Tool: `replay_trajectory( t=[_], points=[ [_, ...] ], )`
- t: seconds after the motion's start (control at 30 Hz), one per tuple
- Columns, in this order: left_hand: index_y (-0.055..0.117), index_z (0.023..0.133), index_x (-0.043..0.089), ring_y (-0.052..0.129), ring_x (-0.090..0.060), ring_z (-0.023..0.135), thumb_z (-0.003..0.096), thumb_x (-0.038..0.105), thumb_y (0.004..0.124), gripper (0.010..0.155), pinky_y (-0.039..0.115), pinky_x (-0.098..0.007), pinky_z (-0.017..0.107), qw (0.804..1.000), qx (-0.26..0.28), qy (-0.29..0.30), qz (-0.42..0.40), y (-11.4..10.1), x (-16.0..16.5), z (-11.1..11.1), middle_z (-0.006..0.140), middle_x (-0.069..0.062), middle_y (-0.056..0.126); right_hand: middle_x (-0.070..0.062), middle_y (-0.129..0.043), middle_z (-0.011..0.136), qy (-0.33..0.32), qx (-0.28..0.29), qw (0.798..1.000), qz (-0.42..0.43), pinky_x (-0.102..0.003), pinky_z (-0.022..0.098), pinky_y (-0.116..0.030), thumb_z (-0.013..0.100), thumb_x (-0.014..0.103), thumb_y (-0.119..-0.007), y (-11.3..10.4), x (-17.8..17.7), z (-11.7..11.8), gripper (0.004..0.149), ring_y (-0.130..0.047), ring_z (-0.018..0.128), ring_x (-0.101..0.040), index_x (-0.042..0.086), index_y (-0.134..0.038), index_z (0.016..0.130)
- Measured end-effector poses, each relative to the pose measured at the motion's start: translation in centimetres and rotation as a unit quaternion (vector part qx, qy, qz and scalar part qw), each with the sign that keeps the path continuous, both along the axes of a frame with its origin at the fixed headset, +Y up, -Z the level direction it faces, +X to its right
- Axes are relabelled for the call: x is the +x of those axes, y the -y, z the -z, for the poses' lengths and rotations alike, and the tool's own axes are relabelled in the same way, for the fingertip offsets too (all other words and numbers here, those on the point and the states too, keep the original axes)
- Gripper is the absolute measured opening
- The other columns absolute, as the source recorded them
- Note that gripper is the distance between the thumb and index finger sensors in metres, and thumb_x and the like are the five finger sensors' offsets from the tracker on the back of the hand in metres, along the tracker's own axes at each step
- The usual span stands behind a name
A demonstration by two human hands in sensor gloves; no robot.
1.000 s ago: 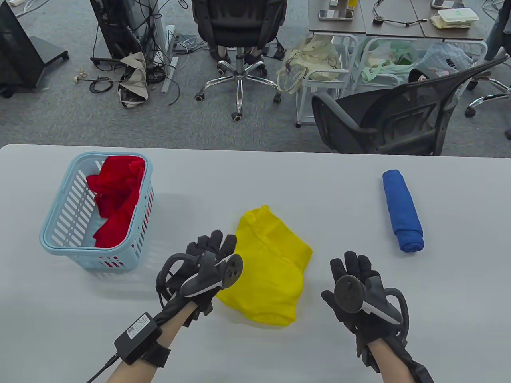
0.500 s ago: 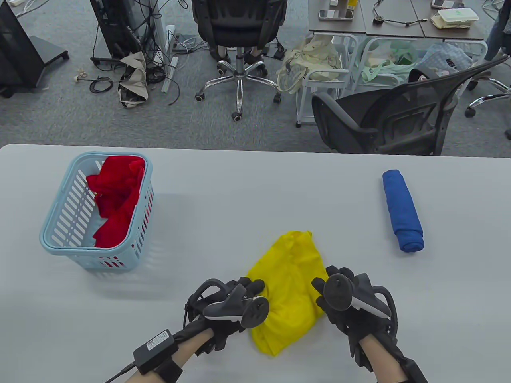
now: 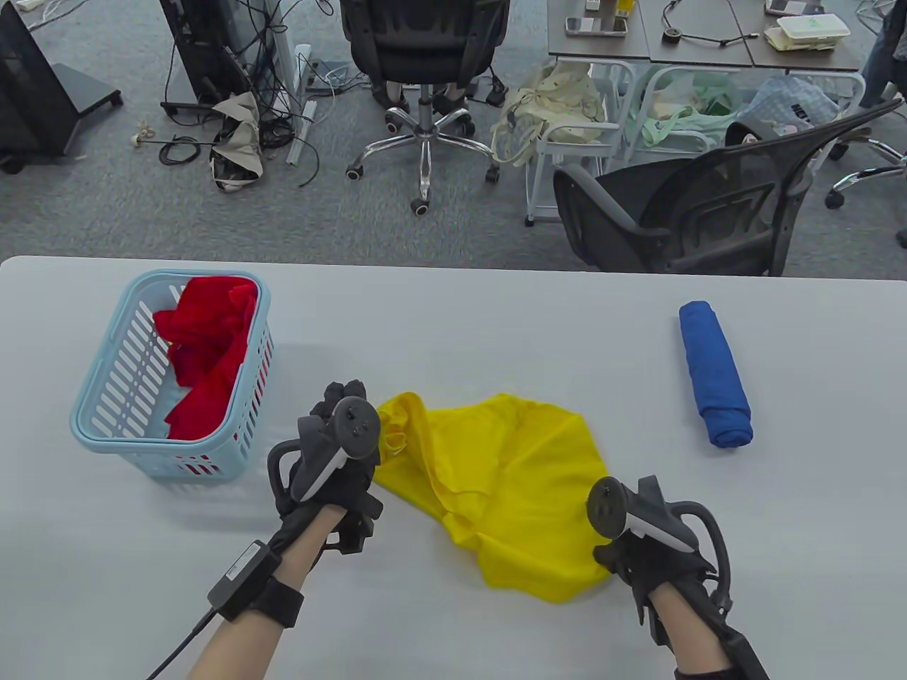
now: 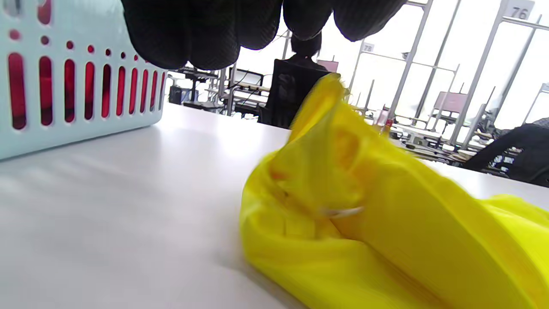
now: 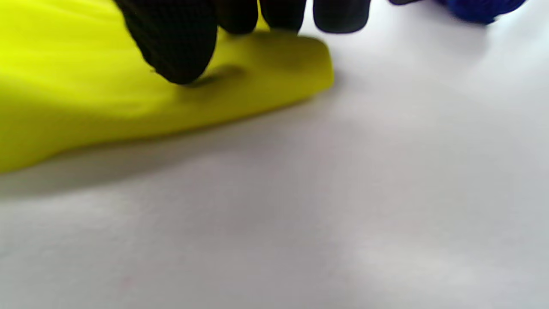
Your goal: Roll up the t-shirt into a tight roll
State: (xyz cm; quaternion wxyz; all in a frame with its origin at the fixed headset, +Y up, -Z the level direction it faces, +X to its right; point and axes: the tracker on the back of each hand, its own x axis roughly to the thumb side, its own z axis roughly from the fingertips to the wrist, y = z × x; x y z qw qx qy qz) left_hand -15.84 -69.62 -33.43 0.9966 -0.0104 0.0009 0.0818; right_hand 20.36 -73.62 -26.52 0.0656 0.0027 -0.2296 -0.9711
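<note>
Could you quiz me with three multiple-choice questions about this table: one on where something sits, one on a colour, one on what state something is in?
1. Where is the red cloth?
A. Inside the light blue basket
B. Spread beside the basket
C. Under the blue roll

2. What colour is the t-shirt between the two hands?
A. Green
B. Yellow
C. White

3. What state is the blue cloth at the right of the table in?
A. Spread flat
B. Crumpled in a heap
C. Rolled up

Answers: 1 A, the red cloth shows above the basket's rim and through its slots. 2 B, the t-shirt is bright yellow in all three views, with the left hand and right hand at its ends. 3 C, it lies as a compact cylinder, apart from the t-shirt.
</note>
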Motion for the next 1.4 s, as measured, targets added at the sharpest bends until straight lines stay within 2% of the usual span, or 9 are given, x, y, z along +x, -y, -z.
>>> replay_trajectory(
  t=[0.13,0.33,0.43,0.73,0.93,1.1,1.23,1.33,1.4],
  points=[
    [0.060,0.112,0.027,0.073,-0.043,0.105,0.0602,0.043,0.056,0.054,0.068,-0.059,0.073,0.990,-0.003,0.128,0.060,1.2,4.3,-1.6,0.121,-0.014,0.065,-0.010,-0.074,0.109,0.032,0.041,0.999,-0.003,-0.061,0.071,-0.054,0.059,0.042,-0.079,-1.2,0.8,-0.6,0.053,-0.072,0.103,-0.042,0.020,-0.070,0.107],
    [0.010,0.118,0.034,0.027,-0.050,0.116,0.0574,0.065,0.041,0.075,0.040,-0.068,0.081,0.901,-0.268,0.244,0.237,6.0,7.3,0.5,0.129,-0.015,0.013,-0.016,-0.012,0.125,-0.096,-0.055,0.981,0.159,-0.067,0.075,-0.030,0.065,0.054,-0.056,2.2,-2.3,-0.2,0.076,-0.017,0.114,-0.051,0.023,-0.016,0.121],
    [0.006,0.116,0.033,0.037,-0.045,0.114,0.0568,0.063,0.037,0.073,0.057,-0.056,0.079,0.903,-0.259,0.210,0.272,6.7,7.1,3.1,0.125,-0.015,0.006,-0.009,0.008,0.119,-0.101,-0.096,0.983,0.117,-0.065,0.075,-0.015,0.062,0.058,-0.057,4.2,-3.0,0.3,0.082,0.006,0.109,-0.045,0.028,-0.003,0.117],
    [0.001,0.114,0.029,0.073,-0.027,0.095,0.0549,0.057,0.024,0.069,0.074,-0.041,0.065,0.903,-0.252,-0.010,0.347,6.8,4.5,13.3,0.128,-0.014,0.023,-0.004,-0.037,0.125,-0.096,-0.035,0.992,0.077,-0.064,0.075,-0.044,0.054,0.049,-0.084,1.2,-1.0,-0.8,0.077,-0.041,0.117,-0.040,0.028,-0.044,0.117],
    [0.006,0.115,0.017,0.074,-0.035,0.101,0.0584,0.054,0.031,0.073,0.072,-0.050,0.071,0.923,-0.150,-0.052,0.352,4.0,3.5,11.7,0.127,-0.017,0.036,-0.010,-0.068,0.114,-0.064,-0.011,0.992,0.109,-0.058,0.070,-0.059,0.061,0.053,-0.068,-0.1,-0.3,-0.4,0.056,-0.073,0.102,-0.040,0.019,-0.072,0.106],
    [0.043,0.119,0.019,0.077,-0.040,0.100,0.0579,0.059,0.036,0.073,0.072,-0.054,0.070,0.956,-0.187,0.054,0.221,3.5,4.8,6.0,0.122,-0.018,0.058,-0.017,-0.044,0.122,-0.076,0.000,0.989,0.123,-0.060,0.073,-0.050,0.064,0.050,-0.064,0.2,-0.9,0.0,0.062,-0.052,0.110,-0.046,0.019,-0.050,0.117],
    [0.011,0.118,0.009,0.047,-0.054,0.110,0.0523,0.066,0.026,0.088,0.054,-0.065,0.078,0.907,-0.315,0.120,0.251,6.6,7.8,5.1,0.124,-0.032,0.021,-0.015,-0.024,0.126,-0.083,-0.029,0.986,0.138,-0.064,0.076,-0.040,0.065,0.050,-0.063,1.6,-1.7,0.4,0.070,-0.030,0.117,-0.048,0.023,-0.033,0.122],
    [-0.005,0.112,0.012,0.030,-0.050,0.115,0.0449,0.068,0.019,0.090,0.046,-0.066,0.081,0.875,-0.265,0.134,0.382,7.8,9.2,7.8,0.124,-0.023,0.006,-0.015,-0.032,0.125,-0.099,-0.033,0.990,0.098,-0.062,0.075,-0.044,0.064,0.049,-0.064,1.7,-2.4,-0.2,0.069,-0.034,0.115,-0.046,0.020,-0.037,0.121],
    [-0.005,0.113,0.016,0.025,-0.051,0.115,0.0460,0.066,0.024,0.088,0.043,-0.066,0.081,0.889,-0.235,0.069,0.387,7.0,9.5,9.3,0.123,-0.022,0.000,-0.012,-0.055,0.120,-0.121,-0.011,0.987,0.104,-0.057,0.073,-0.056,0.064,0.048,-0.065,0.2,-2.9,-0.7,0.062,-0.060,0.110,-0.040,0.020,-0.051,0.117]
  ],
)
